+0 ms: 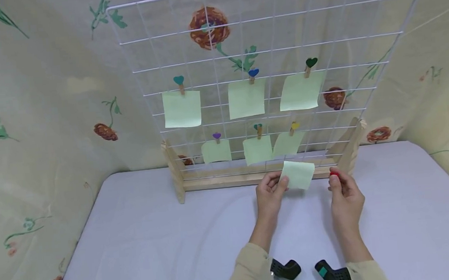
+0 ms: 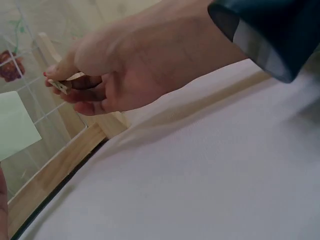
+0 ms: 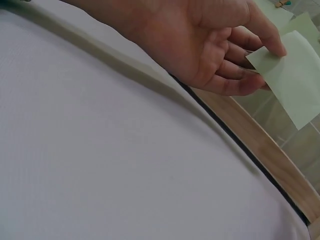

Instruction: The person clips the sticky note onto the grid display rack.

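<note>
My left hand pinches a pale green sticky note by its left edge, between thumb and fingers, just in front of the grid's wooden base. The right wrist view shows this left hand with its thumb over a corner of the note. To the right of it, my right hand pinches a small clothespin with a red top. In the left wrist view that right hand has the wooden clothespin at its fingertips. The note and the clothespin are apart.
A white wire grid stands in a wooden base at the table's back. Two rows of green notes hang on it from heart-topped clothespins. White cloth covers the table; flowered fabric hangs around it.
</note>
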`<state>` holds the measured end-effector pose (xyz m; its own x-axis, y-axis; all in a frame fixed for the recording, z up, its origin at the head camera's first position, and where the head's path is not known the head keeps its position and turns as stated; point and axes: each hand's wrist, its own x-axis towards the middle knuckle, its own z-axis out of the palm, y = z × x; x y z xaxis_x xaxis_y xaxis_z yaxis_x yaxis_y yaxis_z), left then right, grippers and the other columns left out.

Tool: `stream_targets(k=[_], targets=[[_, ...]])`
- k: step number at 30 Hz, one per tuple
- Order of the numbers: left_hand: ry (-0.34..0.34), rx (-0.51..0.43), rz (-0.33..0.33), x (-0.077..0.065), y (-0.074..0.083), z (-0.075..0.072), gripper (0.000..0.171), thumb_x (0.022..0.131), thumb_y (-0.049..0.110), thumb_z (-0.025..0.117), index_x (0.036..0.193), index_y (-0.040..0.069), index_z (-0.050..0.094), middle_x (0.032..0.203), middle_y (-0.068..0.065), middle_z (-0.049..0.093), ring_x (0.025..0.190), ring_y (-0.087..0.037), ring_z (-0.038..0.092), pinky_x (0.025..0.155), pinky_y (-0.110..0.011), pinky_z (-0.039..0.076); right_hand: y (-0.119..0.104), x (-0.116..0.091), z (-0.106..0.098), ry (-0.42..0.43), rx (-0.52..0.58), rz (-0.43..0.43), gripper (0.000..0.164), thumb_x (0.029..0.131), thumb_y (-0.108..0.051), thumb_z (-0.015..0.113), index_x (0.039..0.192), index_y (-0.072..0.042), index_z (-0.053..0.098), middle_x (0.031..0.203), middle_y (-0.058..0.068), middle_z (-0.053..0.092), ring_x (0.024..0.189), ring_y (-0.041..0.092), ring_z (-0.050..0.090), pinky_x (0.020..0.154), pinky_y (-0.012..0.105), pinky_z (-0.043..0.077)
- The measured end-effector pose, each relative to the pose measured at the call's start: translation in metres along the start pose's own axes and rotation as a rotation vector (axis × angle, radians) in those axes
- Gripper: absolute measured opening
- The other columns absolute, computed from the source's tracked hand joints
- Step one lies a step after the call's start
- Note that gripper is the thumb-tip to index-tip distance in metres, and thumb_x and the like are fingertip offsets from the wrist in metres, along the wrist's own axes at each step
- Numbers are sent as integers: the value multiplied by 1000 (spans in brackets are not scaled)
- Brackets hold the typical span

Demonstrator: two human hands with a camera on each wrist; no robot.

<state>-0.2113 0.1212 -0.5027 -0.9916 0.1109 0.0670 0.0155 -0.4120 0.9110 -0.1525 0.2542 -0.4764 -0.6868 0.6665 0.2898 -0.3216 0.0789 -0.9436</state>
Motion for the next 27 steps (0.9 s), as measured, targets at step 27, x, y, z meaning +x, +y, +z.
stream_targets(k=[27], targets=[[68,-80,-101,11,1,38,19,83,6,68,101,1,66,95,-6,69,80,-9,63,70,-20,53,-15,57,-17,-205,-79,-96,25,86,6,62,111,7,60,96,-6,67,88,2,64,76,7,50]])
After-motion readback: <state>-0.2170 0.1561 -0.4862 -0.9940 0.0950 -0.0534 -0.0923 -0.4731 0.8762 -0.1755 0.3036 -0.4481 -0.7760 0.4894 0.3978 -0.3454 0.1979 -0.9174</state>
